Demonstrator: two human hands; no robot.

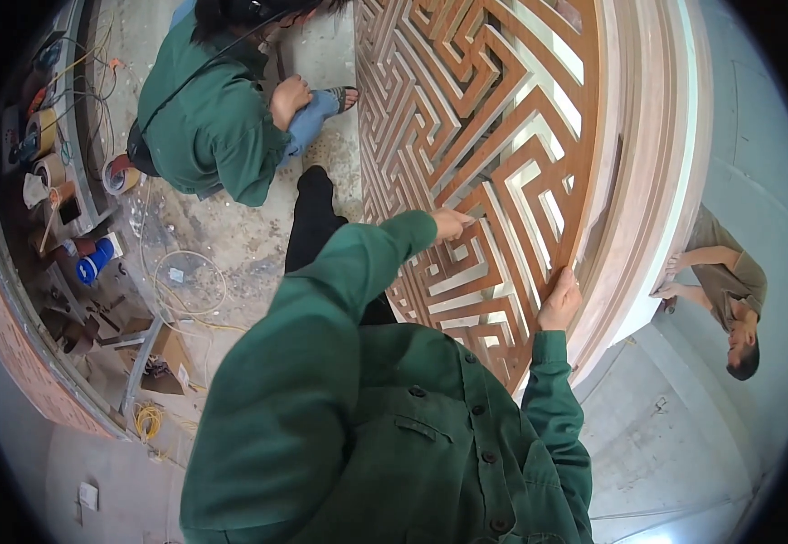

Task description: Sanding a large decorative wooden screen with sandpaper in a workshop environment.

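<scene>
The big thing here is a round wooden lattice panel [476,127] — brown fretwork in a maze-like pattern, standing upright and filling the top middle of the view. It sits in a pale curved frame [657,163] that wraps around its right side. The floor [249,236] to the left is rough concrete, pretty dusty, with loose cable [196,283] curling over it.

The person wearing the camera is in a green work shirt, both sleeves coming up from the near edge. Left hand [451,223] is pressed against the lattice about mid-height, fingers curled onto one of the slats — looks like it's gripping a bar, though the fingertips are hidden behind the wood. Right hand [561,299] is lower and to the right, clasped round the lattice's outer edge just where it meets the frame, thumb on the near face.

Far left, a co-worker [213,109] in the same green shirt crouches on the floor right beside the panel's left edge, one hand resting on a knee. On the right, past the frame, another person [725,290] in an olive top has both hands on the frame's outer side.

Along the left wall runs a bench [49,208] cluttered with small stuff: tape rolls [45,145], a blue cup [95,261], bits of wire. A yellow coil [147,420] lies on the floor near its near end.
</scene>
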